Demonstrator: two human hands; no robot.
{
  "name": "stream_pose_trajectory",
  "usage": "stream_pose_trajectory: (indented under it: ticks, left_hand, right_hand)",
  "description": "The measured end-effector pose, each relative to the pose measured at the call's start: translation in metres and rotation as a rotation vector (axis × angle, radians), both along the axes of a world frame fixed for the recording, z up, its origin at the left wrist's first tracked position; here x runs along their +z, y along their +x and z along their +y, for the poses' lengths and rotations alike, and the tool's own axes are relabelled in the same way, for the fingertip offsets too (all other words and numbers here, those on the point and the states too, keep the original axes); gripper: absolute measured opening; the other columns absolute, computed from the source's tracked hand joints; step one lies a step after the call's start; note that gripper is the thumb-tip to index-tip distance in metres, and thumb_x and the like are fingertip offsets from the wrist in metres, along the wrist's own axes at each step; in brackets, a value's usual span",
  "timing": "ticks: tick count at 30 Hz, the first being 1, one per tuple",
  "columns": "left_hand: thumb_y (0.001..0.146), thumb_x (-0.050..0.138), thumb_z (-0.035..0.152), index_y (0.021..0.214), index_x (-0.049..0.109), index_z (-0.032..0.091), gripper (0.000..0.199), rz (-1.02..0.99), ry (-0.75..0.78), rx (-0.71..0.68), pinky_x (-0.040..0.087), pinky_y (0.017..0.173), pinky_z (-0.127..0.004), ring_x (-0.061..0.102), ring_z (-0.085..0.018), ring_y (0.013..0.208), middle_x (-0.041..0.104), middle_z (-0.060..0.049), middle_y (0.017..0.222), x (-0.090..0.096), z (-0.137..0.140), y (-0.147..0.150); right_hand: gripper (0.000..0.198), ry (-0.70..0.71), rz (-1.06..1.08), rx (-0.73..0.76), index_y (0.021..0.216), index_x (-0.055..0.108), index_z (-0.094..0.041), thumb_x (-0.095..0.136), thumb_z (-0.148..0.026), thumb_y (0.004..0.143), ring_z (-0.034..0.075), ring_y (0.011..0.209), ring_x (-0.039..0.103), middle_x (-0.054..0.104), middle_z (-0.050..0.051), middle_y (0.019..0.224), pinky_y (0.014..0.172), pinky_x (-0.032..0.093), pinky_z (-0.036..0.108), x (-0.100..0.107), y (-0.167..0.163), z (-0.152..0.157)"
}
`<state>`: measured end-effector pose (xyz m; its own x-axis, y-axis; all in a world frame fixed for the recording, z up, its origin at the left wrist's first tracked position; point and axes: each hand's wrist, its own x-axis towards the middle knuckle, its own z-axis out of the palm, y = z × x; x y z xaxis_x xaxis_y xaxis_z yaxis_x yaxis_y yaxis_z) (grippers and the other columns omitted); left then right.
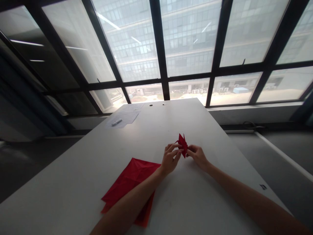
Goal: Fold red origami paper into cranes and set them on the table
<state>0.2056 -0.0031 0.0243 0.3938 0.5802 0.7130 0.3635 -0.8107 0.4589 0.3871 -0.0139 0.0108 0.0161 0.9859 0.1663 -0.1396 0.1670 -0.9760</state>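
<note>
A small red paper crane [183, 143] is held above the middle of the white table [195, 195], its folded points sticking up and one thin bent tip showing on the left. My left hand [172, 156] pinches it from the left side with thumb and fingers. From the right, my right hand [197, 155] closes its thumb and forefinger on the crane's edge. Under my left forearm lie creased red paper sheets [129, 176], partly hidden by the arm.
White papers [127, 118] with a pale marker-like stick [116, 122] on them lie at the table's far left. A small dark mark [263, 187] is near the right edge. Two small holes [151, 105] sit at the far end, before large windows.
</note>
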Motion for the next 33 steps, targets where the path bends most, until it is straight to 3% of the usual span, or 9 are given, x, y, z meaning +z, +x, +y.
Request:
stream_pose_trajectory:
  ticks: [4,9,13,16,18,21,25,29,33]
  left_hand:
    - [0.092,0.06,0.019,0.107,0.072,0.027,0.021,-0.023,0.032,0.0,0.046,0.098,-0.043,0.055,-0.022,0.111,0.067,-0.006,0.115,-0.002,0.004,0.002]
    - [0.089,0.065,0.02,0.104,0.07,0.027,0.018,-0.069,0.008,0.0,0.046,0.097,-0.043,0.054,-0.023,0.114,0.064,-0.007,0.115,-0.006,0.005,0.004]
    - [0.076,0.08,0.029,0.122,0.053,0.024,0.053,-0.388,-0.304,0.052,0.051,0.084,-0.037,0.059,-0.022,0.103,0.059,-0.01,0.117,-0.012,0.008,0.008]
    - [0.079,0.077,0.033,0.135,0.039,0.026,0.068,-0.554,-0.628,-0.155,0.052,0.077,-0.032,0.062,-0.017,0.086,0.062,-0.005,0.102,-0.015,0.012,0.01]
    - [0.08,0.077,0.032,0.138,0.037,0.027,0.07,-0.628,-0.73,-0.257,0.052,0.075,-0.029,0.061,-0.014,0.078,0.06,0.0,0.087,-0.015,0.013,0.01]
    - [0.075,0.081,0.03,0.138,0.04,0.027,0.075,-0.683,-0.765,-0.29,0.05,0.071,-0.025,0.056,-0.01,0.071,0.053,0.005,0.077,-0.014,0.013,0.01]
    - [0.076,0.08,0.031,0.137,0.038,0.027,0.074,-0.642,-0.762,-0.295,0.05,0.069,-0.024,0.056,-0.01,0.07,0.055,0.005,0.077,-0.015,0.013,0.008]
    - [0.077,0.079,0.031,0.119,0.054,0.02,0.05,-0.494,-0.701,-0.269,0.052,0.074,-0.026,0.063,-0.015,0.081,0.065,-0.003,0.09,-0.014,0.016,0.004]
    - [0.075,0.081,0.034,0.113,0.063,0.016,0.046,-0.427,-0.739,-0.253,0.055,0.077,-0.03,0.066,-0.021,0.091,0.069,-0.011,0.105,-0.01,0.019,-0.001]
  right_hand:
    - [0.036,0.005,0.128,0.069,0.089,0.071,-0.016,0.076,-0.049,0.074,0.019,0.071,0.066,0.073,0.007,0.083,0.067,0.055,0.033,0.0,-0.003,-0.001]
    - [0.038,-0.018,0.131,0.026,0.085,0.072,-0.014,0.078,-0.05,0.072,0.019,0.067,0.066,0.073,0.008,0.079,0.065,0.056,0.033,-0.002,-0.003,0.0]
    - [0.038,-0.02,0.083,-0.004,0.078,0.071,-0.016,0.081,-0.051,0.067,0.018,0.062,0.065,0.073,0.007,0.074,0.061,0.055,0.032,0.001,-0.004,0.0]
    - [0.036,0.003,0.065,0.026,0.076,0.071,-0.016,0.081,-0.05,0.067,0.017,0.062,0.064,0.072,0.005,0.072,0.06,0.054,0.03,0.002,-0.005,-0.001]
    - [0.034,0.014,0.039,0.048,0.077,0.072,-0.016,0.08,-0.049,0.068,0.016,0.063,0.063,0.072,0.005,0.072,0.06,0.053,0.029,0.002,-0.005,-0.002]
    - [0.033,0.02,-0.001,0.059,0.082,0.074,-0.016,0.078,-0.047,0.07,0.015,0.063,0.061,0.072,0.005,0.075,0.059,0.05,0.027,0.002,-0.005,-0.002]
    - [0.033,0.021,-0.064,0.023,0.082,0.073,-0.016,0.077,-0.046,0.071,0.014,0.059,0.058,0.071,0.004,0.073,0.055,0.046,0.025,0.003,-0.003,-0.003]
    - [0.036,0.03,-0.137,-0.015,0.078,0.071,-0.015,0.075,-0.051,0.071,0.014,0.056,0.056,0.068,0.004,0.066,0.053,0.045,0.026,0.0,-0.001,-0.001]
    - [0.035,0.062,-0.129,-0.022,0.074,0.07,-0.017,0.077,-0.051,0.069,0.015,0.056,0.058,0.067,0.003,0.064,0.054,0.047,0.027,-0.005,-0.002,0.001]
